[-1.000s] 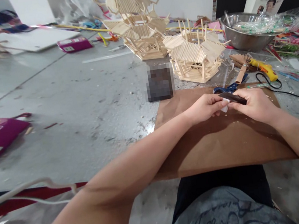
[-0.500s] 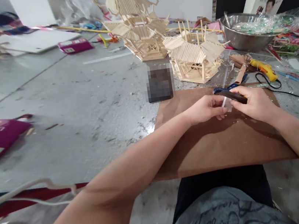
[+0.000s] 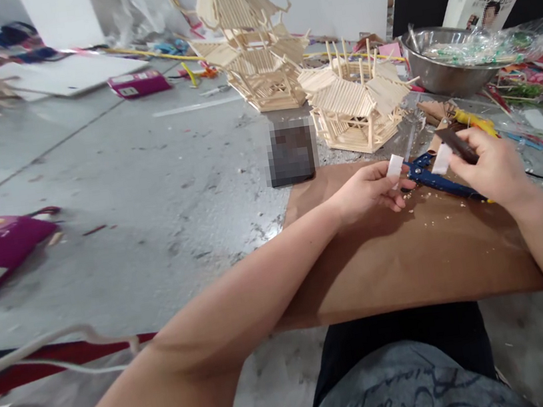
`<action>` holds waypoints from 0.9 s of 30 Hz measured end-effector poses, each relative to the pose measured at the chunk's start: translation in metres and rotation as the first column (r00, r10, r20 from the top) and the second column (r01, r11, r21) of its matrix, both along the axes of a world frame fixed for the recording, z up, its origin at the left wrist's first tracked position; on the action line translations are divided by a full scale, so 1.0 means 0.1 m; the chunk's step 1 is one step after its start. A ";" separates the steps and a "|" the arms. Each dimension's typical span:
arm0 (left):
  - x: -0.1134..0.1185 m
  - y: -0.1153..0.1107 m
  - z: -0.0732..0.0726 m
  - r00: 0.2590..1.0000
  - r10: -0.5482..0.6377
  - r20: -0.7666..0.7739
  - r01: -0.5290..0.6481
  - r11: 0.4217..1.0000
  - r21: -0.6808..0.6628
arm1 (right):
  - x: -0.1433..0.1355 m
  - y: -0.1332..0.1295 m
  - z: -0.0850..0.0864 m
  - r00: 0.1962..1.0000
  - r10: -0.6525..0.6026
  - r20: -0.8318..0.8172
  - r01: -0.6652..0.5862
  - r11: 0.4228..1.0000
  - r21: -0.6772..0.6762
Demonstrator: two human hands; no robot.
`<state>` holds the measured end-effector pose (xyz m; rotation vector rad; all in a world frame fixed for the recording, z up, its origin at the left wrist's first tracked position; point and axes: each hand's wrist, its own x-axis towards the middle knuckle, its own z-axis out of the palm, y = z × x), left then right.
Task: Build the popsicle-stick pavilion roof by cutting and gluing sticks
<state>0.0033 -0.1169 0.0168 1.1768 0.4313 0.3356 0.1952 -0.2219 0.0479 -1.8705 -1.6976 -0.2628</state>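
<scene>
Above the brown sheet (image 3: 386, 268), my left hand (image 3: 370, 189) pinches a small white strip (image 3: 394, 166) between thumb and finger. My right hand (image 3: 491, 166), to its right, grips a dark brown piece (image 3: 458, 146), and another white strip (image 3: 442, 158) sticks out beside it near the thumb. Blue-handled pliers (image 3: 437, 181) lie on the sheet between and below the hands, with small pale crumbs around them. Beyond the sheet stands a low stick-built pavilion (image 3: 358, 103).
Behind, a taller stick pagoda (image 3: 256, 57) stands beside the pavilion. A metal bowl (image 3: 454, 66) holds plastic-wrapped items at the right, near a yellow glue gun (image 3: 475, 123). A dark pixelated object (image 3: 289, 154) sits at the sheet's back-left corner. Magenta boxes (image 3: 11, 257) are leftward.
My hands have moved apart, the right one going right and up with the brown piece. One white strip now shows at each hand, and the pliers are more visible.
</scene>
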 end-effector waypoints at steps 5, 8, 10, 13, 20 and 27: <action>0.00 0.04 -0.04 0.998 0.063 -0.004 -0.063 0.998 -0.005 | 0.52 0.10 -0.01 0.938 -0.288 0.194 0.272 0.957 0.104; 0.01 0.03 -0.04 0.994 0.113 0.006 -0.113 0.993 -0.028 | 0.76 0.16 -0.03 0.883 -0.390 0.263 0.389 0.919 0.056; 0.01 0.02 -0.03 0.990 0.140 0.023 -0.138 0.988 -0.069 | 0.76 0.18 -0.04 0.869 -0.414 0.271 0.422 0.906 0.030; 0.01 0.00 0.00 0.988 0.149 0.047 -0.142 0.982 -0.122 | 0.53 0.17 -0.07 0.922 -0.324 0.215 0.325 0.945 0.028; 0.01 -0.06 0.02 1.000 0.003 0.027 -0.001 0.996 -0.094 | -0.20 0.11 -0.14 0.989 0.095 0.117 -0.094 0.996 -0.012; 0.02 -0.06 0.06 0.998 -0.059 -0.029 0.060 0.997 0.043 | -0.21 0.08 -0.11 0.979 0.201 0.028 -0.197 0.975 -0.100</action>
